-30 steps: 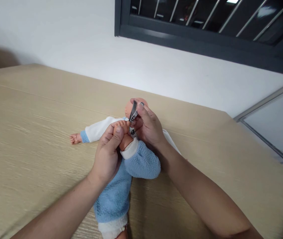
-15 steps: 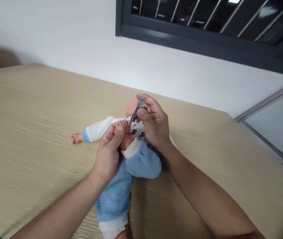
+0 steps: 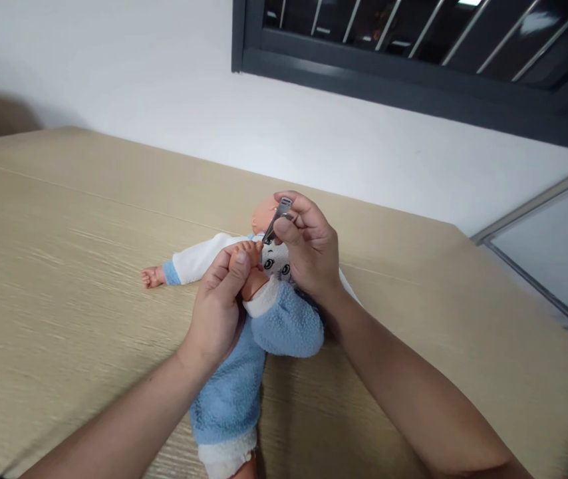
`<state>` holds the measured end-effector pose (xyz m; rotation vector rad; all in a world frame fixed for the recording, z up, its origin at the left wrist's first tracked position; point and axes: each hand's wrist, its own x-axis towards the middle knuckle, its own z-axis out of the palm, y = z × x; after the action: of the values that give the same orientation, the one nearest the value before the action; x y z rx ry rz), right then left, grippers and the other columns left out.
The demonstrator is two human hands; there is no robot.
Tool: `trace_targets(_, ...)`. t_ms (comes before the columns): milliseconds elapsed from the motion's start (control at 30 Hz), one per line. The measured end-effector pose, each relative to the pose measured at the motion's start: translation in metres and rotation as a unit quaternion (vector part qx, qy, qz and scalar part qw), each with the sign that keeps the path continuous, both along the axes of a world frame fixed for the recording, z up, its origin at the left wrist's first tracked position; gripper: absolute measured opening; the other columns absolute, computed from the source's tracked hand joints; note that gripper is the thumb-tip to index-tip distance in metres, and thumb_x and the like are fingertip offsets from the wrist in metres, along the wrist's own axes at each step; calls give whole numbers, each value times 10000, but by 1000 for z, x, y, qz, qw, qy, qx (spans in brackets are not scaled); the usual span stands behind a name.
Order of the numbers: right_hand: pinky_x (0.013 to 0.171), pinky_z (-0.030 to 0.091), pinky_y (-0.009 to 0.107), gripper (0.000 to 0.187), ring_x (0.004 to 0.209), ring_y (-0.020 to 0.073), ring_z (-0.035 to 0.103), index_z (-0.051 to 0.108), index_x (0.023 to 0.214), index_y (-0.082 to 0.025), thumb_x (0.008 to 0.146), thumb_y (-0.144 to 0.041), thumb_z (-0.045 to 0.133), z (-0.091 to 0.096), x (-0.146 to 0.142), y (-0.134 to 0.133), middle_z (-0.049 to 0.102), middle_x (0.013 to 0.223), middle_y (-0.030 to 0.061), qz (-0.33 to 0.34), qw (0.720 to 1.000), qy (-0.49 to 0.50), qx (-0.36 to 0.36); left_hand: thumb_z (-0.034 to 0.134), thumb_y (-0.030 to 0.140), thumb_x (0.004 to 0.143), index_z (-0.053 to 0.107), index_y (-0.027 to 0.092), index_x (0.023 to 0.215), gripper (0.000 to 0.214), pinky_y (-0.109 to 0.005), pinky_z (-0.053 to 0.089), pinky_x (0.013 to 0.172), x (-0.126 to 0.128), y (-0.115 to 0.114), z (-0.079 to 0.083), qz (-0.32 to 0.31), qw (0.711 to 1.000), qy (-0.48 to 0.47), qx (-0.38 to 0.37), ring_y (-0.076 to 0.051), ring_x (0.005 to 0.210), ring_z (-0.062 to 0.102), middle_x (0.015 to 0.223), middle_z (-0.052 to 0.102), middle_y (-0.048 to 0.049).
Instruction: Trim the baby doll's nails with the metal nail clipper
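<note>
A baby doll (image 3: 237, 392) in a blue and white fleece suit lies on its back on the wooden table (image 3: 64, 266), head towards the wall. My left hand (image 3: 219, 306) is closed around the doll's raised foot (image 3: 247, 256), thumb pressed on the toes. My right hand (image 3: 308, 249) pinches a small metal nail clipper (image 3: 275, 221), its tip at the doll's toes. One doll arm (image 3: 184, 264) stretches out to the left. The doll's head is mostly hidden behind my right hand.
The table runs up to a white wall (image 3: 164, 80) under a dark window frame (image 3: 414, 73). A glass panel with a metal frame (image 3: 553, 253) stands at the right beyond the table edge.
My right hand has tilted the nail clipper and drawn it slightly back and up from the toes. The left hand and the doll's foot have stayed put.
</note>
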<state>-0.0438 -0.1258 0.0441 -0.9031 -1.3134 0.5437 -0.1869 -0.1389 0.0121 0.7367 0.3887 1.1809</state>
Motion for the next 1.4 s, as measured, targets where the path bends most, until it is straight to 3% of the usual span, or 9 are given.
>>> trace_targets(133, 852, 574, 352, 419, 786, 166, 594, 699, 1309, -318, 952, -531, 744, -1, 1, 0, 634, 823, -11, 3, 1000, -1, -12, 739, 384, 989, 702, 198, 898, 211, -299, 555, 886, 0, 0, 0, 1, 1000, 1, 7, -162, 882, 643, 968, 679, -32)
trace_targets(333, 885, 584, 343, 325, 801, 154, 623, 711, 1226, -296, 955, -468, 763, -2, 1, 3, 602, 779, -26, 6, 1000, 8, 13, 720, 355, 997, 697, 191, 878, 204, -278, 556, 872, 1, 1, 1, 0, 1000, -2, 7, -156, 863, 622, 945, 659, -33)
trace_targets(500, 769, 579, 314, 414, 715, 136, 605, 693, 1229, -277, 901, -498, 814, -4, 0, 6, 602, 770, -32, 18, 999, 28, 8, 715, 363, 999, 712, 196, 884, 203, -270, 560, 860, 0, 1, 1, 3, 1000, 4, 10, -147, 827, 599, 894, 628, -21)
trace_targets(600, 722, 557, 313, 432, 702, 139, 597, 686, 1249, -280, 913, -530, 791, -2, -1, 5, 642, 801, -17, 2, 999, 40, 1, 721, 391, 996, 734, 200, 913, 208, -293, 556, 937, 0, 1, 0, 5, 1000, 13, 12, -158, 884, 625, 922, 645, -25)
trace_targets(733, 713, 516, 314, 440, 708, 137, 582, 647, 1334, -307, 957, -513, 744, 1, -2, 3, 676, 856, -11, 41, 997, 71, -7, 732, 418, 990, 758, 214, 965, 207, -339, 516, 1077, -1, 0, -2, 11, 999, 28, 23, -181, 1002, 655, 1007, 685, -36)
trace_targets(900, 745, 488, 315, 374, 758, 143, 591, 645, 1308, -296, 989, -480, 715, 4, -4, 0, 663, 843, -16, 54, 997, 62, 1, 716, 437, 1004, 772, 237, 1055, 214, -377, 477, 1144, -3, -2, -3, 5, 997, 48, 63, -199, 1071, 650, 1058, 699, -48)
trace_targets(1100, 772, 500, 323, 380, 757, 140, 595, 650, 1289, -284, 978, -488, 731, 10, -9, -4, 689, 837, -19, 38, 998, 54, -4, 697, 425, 1018, 778, 246, 1069, 203, -383, 458, 1158, -2, -2, -4, -6, 996, 52, 78, -225, 1185, 636, 1105, 705, -57)
trace_targets(1400, 793, 541, 322, 441, 785, 147, 637, 682, 1262, -249, 934, -530, 771, 14, -13, -8, 678, 802, -18, -15, 998, 43, -39, 684, 423, 1028, 766, 251, 1094, 202, -359, 495, 1087, -3, -4, -5, -13, 995, 52, 86, -204, 1116, 650, 1108, 717, -51)
